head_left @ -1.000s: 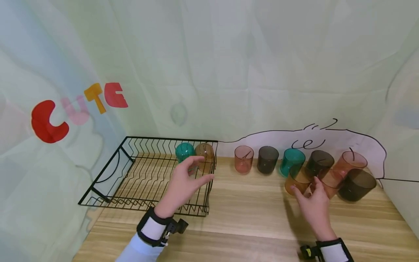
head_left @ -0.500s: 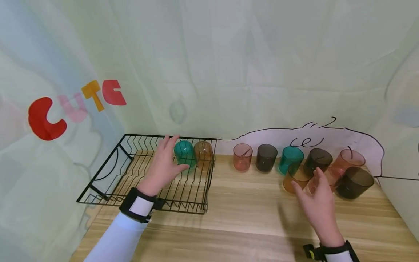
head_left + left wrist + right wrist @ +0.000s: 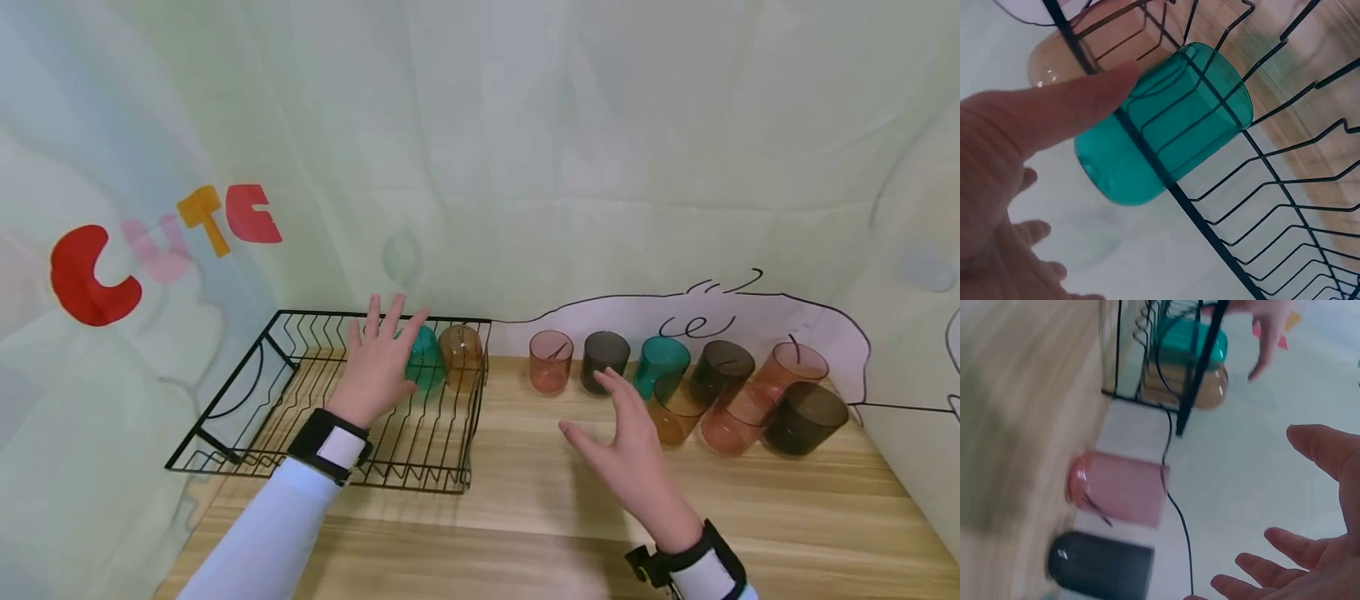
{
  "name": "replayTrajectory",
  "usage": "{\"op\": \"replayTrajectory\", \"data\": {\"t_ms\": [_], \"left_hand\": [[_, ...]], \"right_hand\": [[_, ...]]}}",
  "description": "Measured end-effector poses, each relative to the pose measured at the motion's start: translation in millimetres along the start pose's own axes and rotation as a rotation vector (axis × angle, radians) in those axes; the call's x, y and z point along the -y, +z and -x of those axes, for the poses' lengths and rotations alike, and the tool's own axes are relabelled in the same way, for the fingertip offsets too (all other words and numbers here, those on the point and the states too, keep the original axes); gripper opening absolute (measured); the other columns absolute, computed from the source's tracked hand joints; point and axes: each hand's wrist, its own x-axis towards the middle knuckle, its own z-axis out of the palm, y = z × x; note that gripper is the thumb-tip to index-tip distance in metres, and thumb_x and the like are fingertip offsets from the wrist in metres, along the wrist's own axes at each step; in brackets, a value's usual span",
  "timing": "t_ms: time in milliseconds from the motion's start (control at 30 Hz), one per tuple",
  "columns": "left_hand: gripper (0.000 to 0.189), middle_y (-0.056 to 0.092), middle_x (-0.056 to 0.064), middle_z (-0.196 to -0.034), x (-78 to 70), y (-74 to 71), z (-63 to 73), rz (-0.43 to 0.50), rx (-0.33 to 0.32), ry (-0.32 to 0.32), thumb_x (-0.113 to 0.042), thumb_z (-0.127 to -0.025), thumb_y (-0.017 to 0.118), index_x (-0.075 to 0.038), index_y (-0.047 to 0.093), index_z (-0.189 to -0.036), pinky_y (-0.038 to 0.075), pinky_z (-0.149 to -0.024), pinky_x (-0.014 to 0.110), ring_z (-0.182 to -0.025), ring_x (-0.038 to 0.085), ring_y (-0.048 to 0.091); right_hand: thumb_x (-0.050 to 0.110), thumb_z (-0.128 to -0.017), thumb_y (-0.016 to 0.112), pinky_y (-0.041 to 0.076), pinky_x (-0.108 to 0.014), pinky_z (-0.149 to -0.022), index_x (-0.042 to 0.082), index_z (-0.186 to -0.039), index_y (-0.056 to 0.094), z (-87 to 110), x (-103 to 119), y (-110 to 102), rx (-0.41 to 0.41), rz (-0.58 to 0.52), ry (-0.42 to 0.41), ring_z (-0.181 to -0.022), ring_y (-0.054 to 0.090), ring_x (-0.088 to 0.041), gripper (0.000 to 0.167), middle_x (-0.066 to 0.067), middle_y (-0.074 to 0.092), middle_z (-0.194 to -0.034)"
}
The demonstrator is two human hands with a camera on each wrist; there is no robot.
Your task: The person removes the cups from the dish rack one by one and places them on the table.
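Note:
My left hand (image 3: 372,375) is held over the black wire rack (image 3: 322,313), fingers spread and holding nothing. Just right of it, a teal cup (image 3: 427,367) stands upside down in the rack beside an amber cup (image 3: 461,354). In the left wrist view the thumb overlaps the teal cup (image 3: 1122,162); contact cannot be told. My right hand (image 3: 630,458) is in the air over the table, fingers apart, with nothing in its grasp. Beyond its fingertips stand a pink cup (image 3: 551,367) and a dark grey cup (image 3: 604,354), both also visible in the right wrist view.
Further right stand a teal cup (image 3: 663,358), a dark cup (image 3: 723,362), an orange cup (image 3: 673,425), two pink cups and a dark brown cup (image 3: 806,421), grouped closely. A printed cloth (image 3: 510,167) hangs behind the wooden table (image 3: 510,517).
My left hand moved left and back over the rack, then spread its fingers wider. My right hand left the orange and pink cups and moved left toward the dark grey one.

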Motion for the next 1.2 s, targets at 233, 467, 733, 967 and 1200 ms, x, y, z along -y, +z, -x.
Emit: {"op": "replayTrajectory", "data": {"t_ms": [233, 467, 733, 967, 1200], "left_hand": [[0.112, 0.008, 0.011, -0.158, -9.6, 11.6, -14.6, -0.022, 0.077, 0.058, -0.017, -0.06, 0.088, -0.026, 0.021, -0.149, 0.025, -0.1, 0.072, -0.143, 0.044, 0.002], [0.107, 0.009, 0.014, -0.157, -7.1, 18.0, -18.8, 0.063, 0.16, -0.004, -0.015, -0.063, 0.086, -0.026, 0.023, -0.149, 0.027, -0.096, 0.074, -0.141, 0.047, 0.004], [0.098, 0.014, 0.017, -0.156, 0.7, 28.6, -21.1, 0.088, 0.155, -0.001, -0.011, -0.063, 0.085, -0.02, 0.032, -0.145, 0.039, -0.094, 0.065, -0.14, 0.048, 0.011], [0.088, 0.024, 0.021, -0.151, 4.2, 25.3, -18.8, 0.138, 0.143, -0.018, 0.0, -0.067, 0.079, -0.018, 0.037, -0.143, 0.055, -0.068, 0.043, -0.134, 0.048, 0.027], [0.076, 0.037, 0.024, -0.14, 6.9, 19.3, -10.7, 0.139, 0.133, -0.025, 0.006, -0.068, 0.071, -0.015, 0.045, -0.137, 0.05, -0.059, 0.035, -0.125, 0.045, 0.04]], "right_hand": [[0.049, -0.076, 0.072, 0.028, -0.059, -0.107, 0.016, -0.139, 0.041, 1.9, 3.9, 21.0, 0.144, 0.031, 0.049, -0.14, 0.026, -0.034, 0.077, -0.008, 0.031, -0.151], [0.054, -0.074, 0.072, 0.032, -0.058, -0.106, 0.018, -0.138, 0.043, 3.7, 3.3, 27.2, 0.198, 0.054, 0.047, -0.139, 0.027, -0.034, 0.079, -0.008, 0.028, -0.152], [0.065, -0.071, 0.067, 0.035, -0.056, -0.105, 0.019, -0.139, 0.042, 3.7, 1.9, 29.8, 0.238, 0.044, 0.045, -0.138, 0.029, -0.033, 0.085, -0.008, 0.027, -0.152], [0.057, -0.072, 0.072, 0.038, -0.054, -0.103, 0.02, -0.137, 0.045, 3.5, 2.9, 30.6, 0.225, 0.026, 0.037, -0.134, 0.035, -0.03, 0.079, -0.007, 0.035, -0.147], [0.043, -0.073, 0.078, 0.04, -0.049, -0.103, 0.017, -0.133, 0.049, 3.8, 2.8, 30.4, 0.176, 0.011, 0.017, -0.131, 0.041, -0.026, 0.071, -0.006, 0.043, -0.141]]}}
